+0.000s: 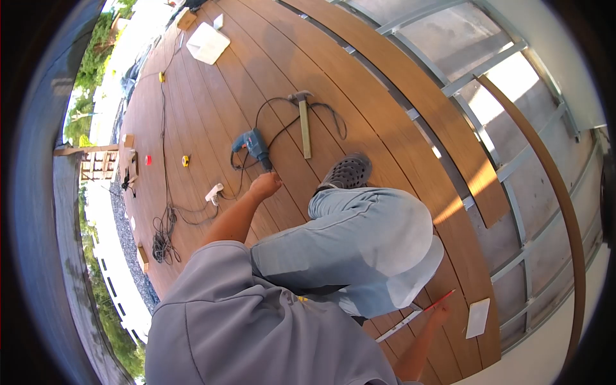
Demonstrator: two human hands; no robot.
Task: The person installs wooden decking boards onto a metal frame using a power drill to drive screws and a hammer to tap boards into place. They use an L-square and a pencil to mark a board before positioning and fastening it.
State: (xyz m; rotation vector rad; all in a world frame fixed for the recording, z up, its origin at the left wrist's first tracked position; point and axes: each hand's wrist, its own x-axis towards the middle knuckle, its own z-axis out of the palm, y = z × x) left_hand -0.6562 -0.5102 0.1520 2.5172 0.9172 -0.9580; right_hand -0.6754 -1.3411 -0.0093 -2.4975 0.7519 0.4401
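My left hand is closed at the front end of a blue corded drill lying on the brown deck boards. A hammer with a pale handle lies beside the drill's looped cord. My right hand is low on the right, at a thin red stick; whether its fingers grip it is unclear. A silver straight strip lies beside it, and a white rectangular card is to its right. My knee and shoe fill the middle.
A tangled cable, yellow tape measure, red item, white pale object and white container lie on the deck. At right are exposed metal framing, a loose board and a long curved-looking board.
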